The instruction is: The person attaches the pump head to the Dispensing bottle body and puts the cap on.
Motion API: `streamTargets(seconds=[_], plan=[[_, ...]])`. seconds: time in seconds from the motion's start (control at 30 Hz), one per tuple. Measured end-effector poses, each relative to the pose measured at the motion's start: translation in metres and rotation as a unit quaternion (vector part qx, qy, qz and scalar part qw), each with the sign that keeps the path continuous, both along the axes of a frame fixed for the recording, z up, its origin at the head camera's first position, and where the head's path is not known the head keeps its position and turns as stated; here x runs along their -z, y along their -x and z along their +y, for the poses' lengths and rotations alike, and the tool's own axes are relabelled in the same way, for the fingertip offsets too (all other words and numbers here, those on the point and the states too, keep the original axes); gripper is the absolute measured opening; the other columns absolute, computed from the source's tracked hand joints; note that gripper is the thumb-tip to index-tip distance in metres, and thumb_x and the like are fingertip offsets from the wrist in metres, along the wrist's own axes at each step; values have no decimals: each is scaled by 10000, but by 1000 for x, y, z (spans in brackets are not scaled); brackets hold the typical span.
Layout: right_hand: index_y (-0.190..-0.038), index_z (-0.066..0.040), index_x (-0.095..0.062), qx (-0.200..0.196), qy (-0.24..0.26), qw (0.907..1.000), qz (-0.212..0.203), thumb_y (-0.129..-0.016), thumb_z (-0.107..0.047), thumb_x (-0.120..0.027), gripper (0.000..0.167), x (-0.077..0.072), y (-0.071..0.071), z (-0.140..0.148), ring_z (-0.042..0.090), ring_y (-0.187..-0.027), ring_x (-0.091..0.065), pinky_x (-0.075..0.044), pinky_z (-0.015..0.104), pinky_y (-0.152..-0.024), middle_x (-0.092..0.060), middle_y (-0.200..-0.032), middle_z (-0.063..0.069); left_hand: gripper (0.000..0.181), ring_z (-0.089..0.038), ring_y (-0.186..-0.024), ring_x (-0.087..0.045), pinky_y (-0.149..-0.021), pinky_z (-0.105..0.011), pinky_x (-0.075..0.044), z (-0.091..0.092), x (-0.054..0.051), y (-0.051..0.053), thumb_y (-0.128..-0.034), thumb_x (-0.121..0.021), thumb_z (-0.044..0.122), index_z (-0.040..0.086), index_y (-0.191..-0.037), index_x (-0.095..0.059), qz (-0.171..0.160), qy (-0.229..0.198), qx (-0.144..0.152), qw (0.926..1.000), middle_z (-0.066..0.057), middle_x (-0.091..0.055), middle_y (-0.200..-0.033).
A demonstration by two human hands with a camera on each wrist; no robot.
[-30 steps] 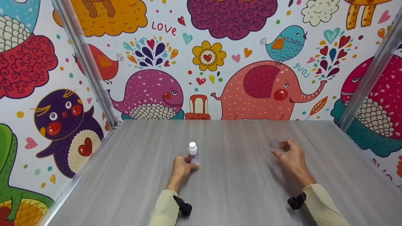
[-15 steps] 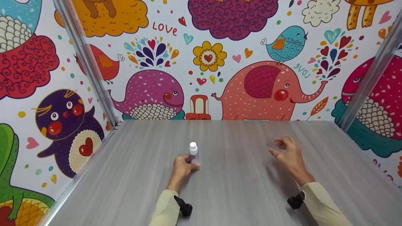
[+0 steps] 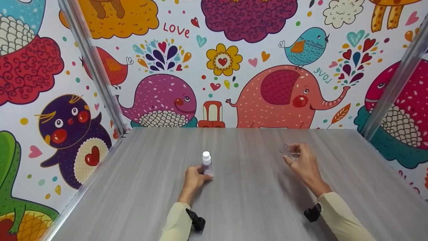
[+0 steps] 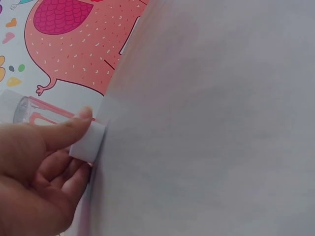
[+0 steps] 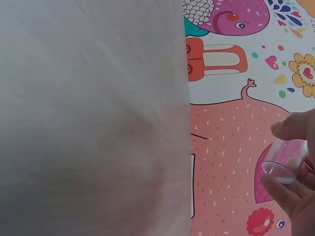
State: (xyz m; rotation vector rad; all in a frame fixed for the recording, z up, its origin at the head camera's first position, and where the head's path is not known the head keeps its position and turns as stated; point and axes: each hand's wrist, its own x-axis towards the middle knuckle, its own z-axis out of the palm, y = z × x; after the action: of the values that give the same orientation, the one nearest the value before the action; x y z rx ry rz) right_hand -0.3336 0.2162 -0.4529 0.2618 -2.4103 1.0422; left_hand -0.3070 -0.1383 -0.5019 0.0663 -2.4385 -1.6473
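Note:
A small see-through bottle with a white top (image 3: 206, 160) stands upright on the table, left of the middle. My left hand (image 3: 194, 179) grips it low down, thumb across the front. The left wrist view shows the bottle's white base (image 4: 89, 141) between thumb and fingers of the left hand (image 4: 42, 174). Off to the right, my right hand (image 3: 306, 169) holds a clear plastic cap (image 3: 285, 149) above the table. In the right wrist view the cap (image 5: 281, 167) is tilted, its round rim showing, pinched by thumb and fingers.
The grey wood-grain table (image 3: 247, 201) runs back to a wall printed with cartoon animals (image 3: 274, 97). Metal posts (image 3: 97, 67) stand at the back corners. A black wrist camera (image 3: 195, 221) sits on the left sleeve, another (image 3: 312, 213) on the right.
My right hand has moved a little left and away from me, carrying the clear cap. The left hand and the bottle have stayed in place.

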Motion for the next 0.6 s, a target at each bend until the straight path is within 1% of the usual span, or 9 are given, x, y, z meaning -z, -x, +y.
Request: streamTargets(seconds=[0.17,0.23,0.37,0.47,0.6], plan=[[-1128,26,-572,-65,-87,9998,146,-792,6,-801,408,-1,0,-3,390,-1036,-651,-544,545,-901,-612,-1080,200,383,-351,-1037,-685,-942,-484,-532,0,0,0,-753,-783,-49,-133,-1115,-690,-86,-96,41,9999,-292,-718,-1098],[-1127,24,-574,-108,-127,9996,209,-787,9,-804,411,-1,1,-5,392,-1043,-650,-544,545,-905,-613,-1079,198,378,-341,-1032,-686,-939,-483,-532,0,0,-1,-757,-784,-44,-130,-1114,-692,-99,-57,28,9999,-286,-722,-1096],[-1129,30,-586,-262,-169,9988,367,-774,27,-807,418,-2,2,-7,390,-1032,-655,-545,546,-901,-613,-1085,204,375,-312,-990,-685,-910,-476,-540,0,-1,-1,-741,-803,-38,-132,-1089,-700,-13,110,-26,9999,-280,-730,-1071],[-1131,24,-595,-330,-219,9986,353,-776,20,-807,414,-3,1,-10,381,-1023,-660,-547,546,-899,-615,-1093,203,383,-303,-969,-684,-892,-469,-545,1,-2,-1,-728,-814,-42,-132,-1083,-702,47,172,-41,9998,-280,-733,-1055],[-1134,22,-596,-368,-272,9984,318,-781,6,-809,413,-7,-1,-16,363,-1026,-651,-549,536,-902,-616,-1092,190,386,-318,-994,-685,-912,-475,-539,0,-2,0,-736,-805,-50,-131,-1097,-698,4,102,-32,9999,-283,-728,-1073]])
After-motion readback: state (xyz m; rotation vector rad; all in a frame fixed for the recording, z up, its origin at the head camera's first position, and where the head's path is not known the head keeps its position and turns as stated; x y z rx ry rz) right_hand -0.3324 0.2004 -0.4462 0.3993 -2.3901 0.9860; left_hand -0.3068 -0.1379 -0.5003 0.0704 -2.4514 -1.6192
